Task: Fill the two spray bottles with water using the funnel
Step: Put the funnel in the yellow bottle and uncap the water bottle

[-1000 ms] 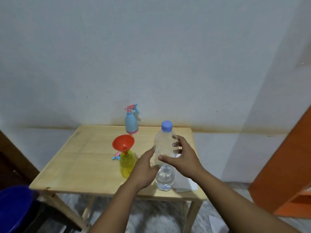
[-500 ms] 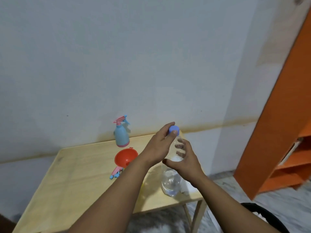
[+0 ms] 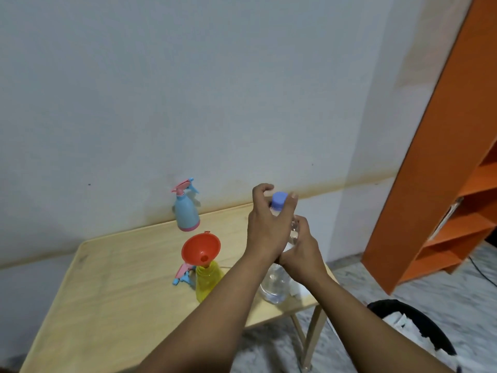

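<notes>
L hand (image 3: 265,227) pinched the cap (image 3: 279,199) to unscrew; R hand (image 3: 301,254) gripped the water bottle (image 3: 273,284) steady, funnel (image 3: 200,250) at 9 o'clock.

No legible text, label, brand, number or sign was present on any surface in the head view.

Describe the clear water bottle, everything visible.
The water bottle is clear, thin-looking plastic with a blue screw cap, still on. It stands upright near the wooden table's front right corner, beside the yellow spray bottle. Water shows in its lower part; the true level is hidden. The left hand curls its fingers round the cap; the right hand grips the body.
</notes>
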